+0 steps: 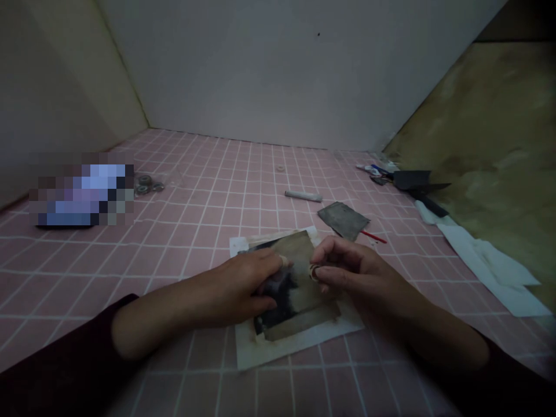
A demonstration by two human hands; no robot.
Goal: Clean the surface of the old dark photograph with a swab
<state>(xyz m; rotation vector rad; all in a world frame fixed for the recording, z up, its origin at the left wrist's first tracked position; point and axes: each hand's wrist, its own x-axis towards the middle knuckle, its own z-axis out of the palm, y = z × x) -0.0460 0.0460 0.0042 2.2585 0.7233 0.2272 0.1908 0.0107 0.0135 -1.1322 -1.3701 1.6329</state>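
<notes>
A sheet of dark, worn sandpaper (pixel 299 243) lies on a white paper sheet (pixel 299 351), both stained brown in places. My left hand (pixel 247 284) rests on the sandpaper's left part, fingers stretched out. At its index fingertip is a small pale band (pixel 282 262); whether it is worn or lies there I cannot tell. Over the right side of the sandpaper, my right hand (pixel 351 269) pinches a small pale ring (pixel 313 271) between thumb and fingers.
Beyond the hands lie a grey abrasive piece (pixel 343 218), a red stick (pixel 373 237), a grey rolled tube (pixel 303 196) and another pale ring (pixel 280 168). A blurred-out phone (pixel 82 197) and metal rings (pixel 145 184) are left. Dark tools (pixel 412 180) and white paper strips (pixel 486 260) lie right.
</notes>
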